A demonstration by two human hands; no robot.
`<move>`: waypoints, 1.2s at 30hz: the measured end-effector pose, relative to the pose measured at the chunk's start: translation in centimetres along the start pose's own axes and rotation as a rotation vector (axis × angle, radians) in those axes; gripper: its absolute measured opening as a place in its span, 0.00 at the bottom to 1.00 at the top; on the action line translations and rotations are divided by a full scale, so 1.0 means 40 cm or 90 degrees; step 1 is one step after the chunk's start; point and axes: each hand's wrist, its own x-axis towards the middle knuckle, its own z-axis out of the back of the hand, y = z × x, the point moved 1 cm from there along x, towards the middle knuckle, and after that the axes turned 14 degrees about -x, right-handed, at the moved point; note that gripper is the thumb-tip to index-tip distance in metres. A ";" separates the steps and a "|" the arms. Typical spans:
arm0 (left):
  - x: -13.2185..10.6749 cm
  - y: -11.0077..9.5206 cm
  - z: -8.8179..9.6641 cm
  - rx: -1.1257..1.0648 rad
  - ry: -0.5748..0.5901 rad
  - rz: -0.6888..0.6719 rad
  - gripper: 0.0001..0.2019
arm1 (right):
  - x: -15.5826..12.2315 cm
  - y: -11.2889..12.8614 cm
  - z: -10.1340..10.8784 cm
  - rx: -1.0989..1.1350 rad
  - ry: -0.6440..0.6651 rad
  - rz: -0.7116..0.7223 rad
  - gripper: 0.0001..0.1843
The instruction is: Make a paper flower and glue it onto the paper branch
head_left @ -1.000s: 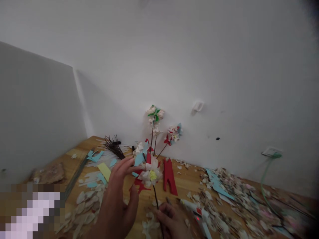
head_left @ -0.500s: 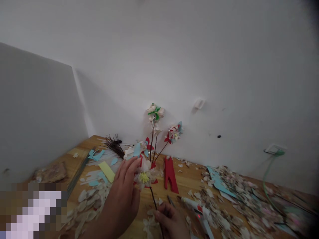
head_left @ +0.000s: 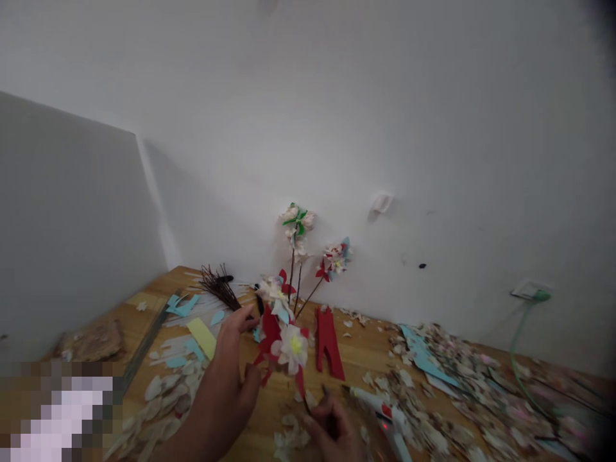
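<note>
My right hand (head_left: 334, 428) pinches the thin dark stem (head_left: 307, 405) of a handmade flower, low in the view. The flower (head_left: 292, 348) has white petals, a yellow centre and red leaves, and it leans toward me. To its left, my left hand (head_left: 226, 378) is curved with thumb and fingers apart, close beside the red leaves (head_left: 270, 337). Whether a fingertip touches them I cannot tell. Just behind stand other made flowers on stems: a white and pale blue bloom (head_left: 275, 292), a white one with green leaves (head_left: 298, 221) and a red and white one (head_left: 335, 255).
A red paper piece (head_left: 328, 343) and a glue gun (head_left: 385, 414) with a red light lie to the right. Loose dried petals (head_left: 166, 401) are heaped on both sides. A bundle of brown sticks (head_left: 219, 285) and a yellow paper strip (head_left: 202, 338) lie at the left. A white wall (head_left: 433, 128) rises behind.
The held flower has turned, its white bloom and red leaves now facing me. My left hand has drawn back a little to the left, off the bloom. My right hand still grips the stem.
</note>
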 end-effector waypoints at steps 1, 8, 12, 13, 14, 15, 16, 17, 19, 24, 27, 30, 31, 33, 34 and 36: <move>0.001 0.001 0.002 -0.017 -0.011 0.018 0.33 | 0.000 0.003 0.003 -0.017 -0.020 0.016 0.17; 0.000 -0.006 0.016 -0.173 -0.078 0.115 0.27 | 0.016 0.010 0.025 -0.100 -0.113 0.081 0.13; 0.007 -0.022 0.024 -0.215 -0.119 0.135 0.25 | 0.032 0.007 0.030 -0.111 -0.115 0.063 0.13; 0.009 -0.024 0.026 -0.222 -0.124 0.143 0.25 | 0.037 0.007 0.027 -0.109 -0.114 0.056 0.13; 0.011 -0.025 0.027 -0.227 -0.128 0.152 0.24 | 0.042 0.009 0.023 -0.105 -0.116 0.051 0.13; 0.012 -0.025 0.028 -0.231 -0.130 0.158 0.24 | 0.049 0.012 0.016 -0.101 -0.121 0.047 0.14; 0.013 -0.025 0.029 -0.234 -0.133 0.161 0.24 | 0.057 0.018 0.008 -0.095 -0.132 0.045 0.14; 0.014 -0.024 0.030 -0.236 -0.134 0.162 0.24 | 0.067 0.026 -0.001 -0.090 -0.144 0.047 0.15; 0.015 -0.023 0.031 -0.236 -0.133 0.158 0.24 | 0.097 0.046 -0.020 -0.087 -0.167 0.060 0.17; 0.015 -0.013 0.030 -0.219 -0.130 0.141 0.23 | 0.222 0.091 -0.055 -0.127 -0.189 0.134 0.15; 0.014 0.000 0.029 -0.217 -0.128 0.148 0.23 | 0.306 0.098 -0.066 -0.174 -0.209 0.171 0.13; 0.015 0.016 0.030 -0.213 -0.122 0.153 0.23 | 0.370 0.098 -0.081 -0.217 -0.230 0.185 0.10; 0.015 0.022 0.031 -0.212 -0.121 0.150 0.22 | 0.385 0.098 -0.088 -0.225 -0.235 0.187 0.10; 0.016 0.033 0.032 -0.207 -0.116 0.139 0.22 | 0.408 0.098 -0.105 -0.239 -0.240 0.189 0.09; 0.016 0.037 0.032 -0.203 -0.114 0.131 0.22 | 0.418 0.098 -0.113 -0.245 -0.242 0.190 0.09; 0.016 0.041 0.030 -0.196 -0.116 0.117 0.21 | 0.432 0.097 -0.131 -0.258 -0.245 0.193 0.10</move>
